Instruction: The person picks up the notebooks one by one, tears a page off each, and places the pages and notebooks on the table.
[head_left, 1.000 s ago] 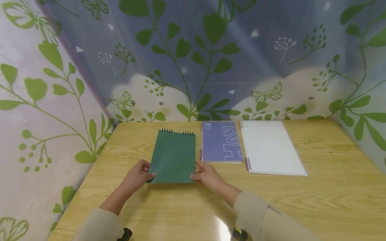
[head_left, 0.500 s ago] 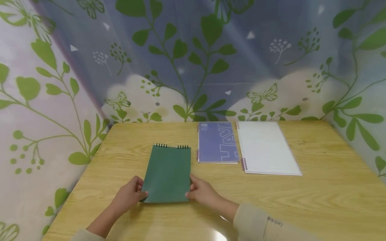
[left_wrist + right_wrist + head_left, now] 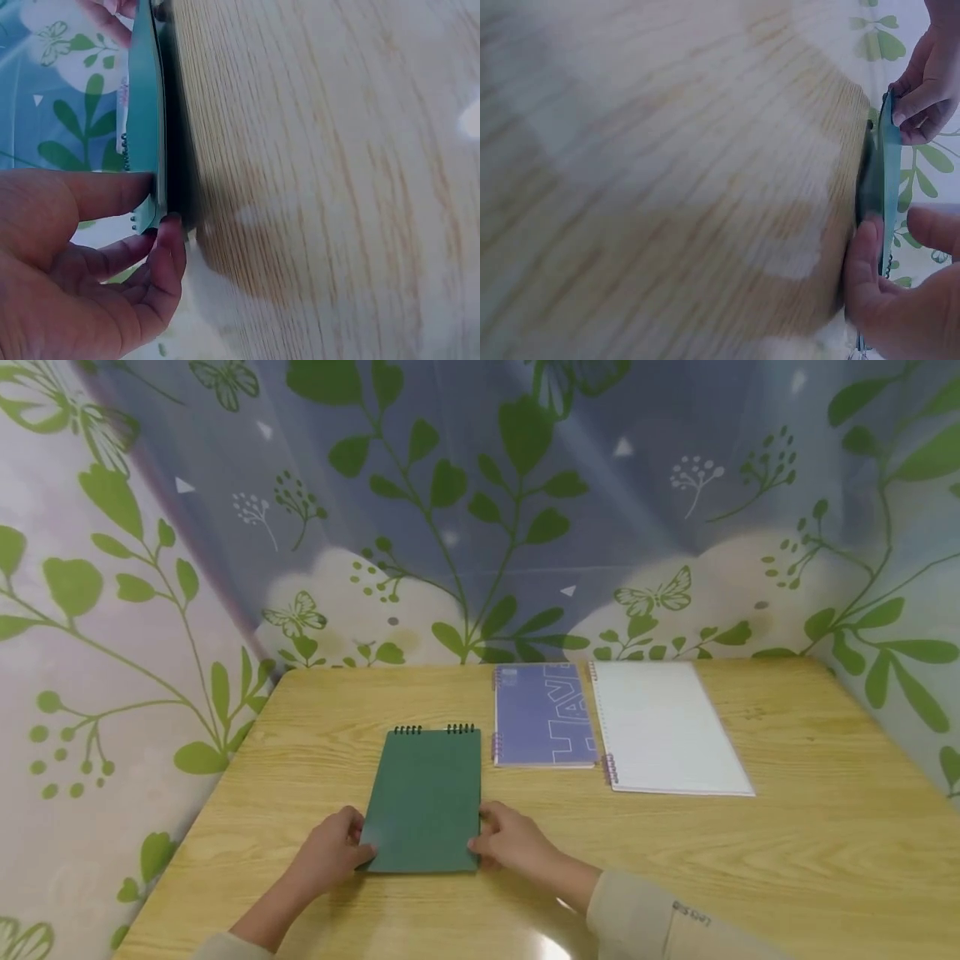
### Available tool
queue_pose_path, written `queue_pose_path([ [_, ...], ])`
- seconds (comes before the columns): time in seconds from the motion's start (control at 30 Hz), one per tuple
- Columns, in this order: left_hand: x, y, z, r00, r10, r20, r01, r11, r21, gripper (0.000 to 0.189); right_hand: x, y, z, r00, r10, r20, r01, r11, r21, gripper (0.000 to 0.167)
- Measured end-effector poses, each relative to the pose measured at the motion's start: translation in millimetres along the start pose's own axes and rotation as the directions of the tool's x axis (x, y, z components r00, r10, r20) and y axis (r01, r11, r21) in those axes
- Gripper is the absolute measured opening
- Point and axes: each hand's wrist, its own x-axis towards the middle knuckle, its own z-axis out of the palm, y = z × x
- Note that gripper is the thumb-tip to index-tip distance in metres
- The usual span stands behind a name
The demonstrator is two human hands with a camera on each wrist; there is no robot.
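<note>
- The green spiral notebook is at 8 o'clock from the purple notebook, its near edge just off the tabletop.
- The left hand pinches its 7 o'clock corner; the right hand holds its 5 o'clock corner.
- This looks like the holding step; moving it needs both hands even.
- Some fingertips hide underneath; whether the far edge touches is hard to tell.

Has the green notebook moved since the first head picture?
Yes: the green notebook has shifted nearer, down the head view; its top edge, earlier level with the upper part of the purple notebook, is now level with its lower half.
</note>
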Motion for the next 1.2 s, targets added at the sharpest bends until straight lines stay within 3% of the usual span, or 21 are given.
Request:
queue_pose_path([
  [0.17,-0.7,3.0,-1.5,1.0,0.007,-0.006,-0.006,0.998,0.06,0.024,1.9,0.5,-1.5,0.998,0.048,-0.033,-0.046,0.997,0.059,0.05],
  [0.43,-4.7,9.1,-10.4,0.998,-0.03,0.059,0.026,0.997,0.066,0.028,7.2,-1.7,-1.7,0.988,0.152,-0.014,-0.144,0.961,0.235,0.034],
  [0.53,-3.0,5.6,-17.5,0.995,-0.011,0.098,0.006,0.999,0.053,0.028,10.4,-2.1,-2.5,0.985,0.171,-0.011,-0.162,0.95,0.266,0.03],
  [0.67,3.9,-4.4,-26.8,0.99,0.059,0.131,-0.062,0.998,0.018,0.021,13.6,-3.8,-6.3,0.986,0.165,0.029,-0.164,0.921,0.353,0.029],
  [0.73,10.0,-10.2,-27.6,0.988,0.1,0.118,-0.109,0.991,0.072,0.021,14.3,-5.9,-8.7,0.987,0.151,0.05,-0.159,0.904,0.396,0.031],
  [0.8,17.1,-16.6,-24.9,0.983,0.162,0.086,-0.176,0.965,0.193,0.027,14.6,-8.3,-11.1,0.988,0.139,0.064,-0.153,0.891,0.428,0.034],
  [0.87,24.5,-21.2,-20.6,0.973,0.23,0.034,-0.228,0.919,0.32,0.037,14.6,-10.9,-13.6,0.989,0.131,0.072,-0.149,0.882,0.447,0.038],
  [0.93,32.1,-24.3,-16.3,0.949,0.312,-0.031,-0.272,0.868,0.416,0.045,15.3,-12.8,-15.6,0.989,0.127,0.075,-0.147,0.872,0.466,0.041],
  [1.03,42.6,-24.1,-14.9,0.905,0.417,-0.081,-0.334,0.818,0.469,0.047,16.5,-14.9,-18.5,0.989,0.126,0.075,-0.147,0.862,0.485,0.04],
  [1.1,48.7,-22.6,-16.2,0.877,0.473,-0.081,-0.373,0.778,0.505,0.044,17.0,-15.3,-20.3,0.99,0.119,0.077,-0.141,0.86,0.49,0.038],
  [1.2,54.6,-19.9,-19.5,0.849,0.525,-0.052,-0.411,0.72,0.56,0.039,16.9,-13.9,-23.0,0.992,0.1,0.082,-0.128,0.863,0.488,0.036],
])
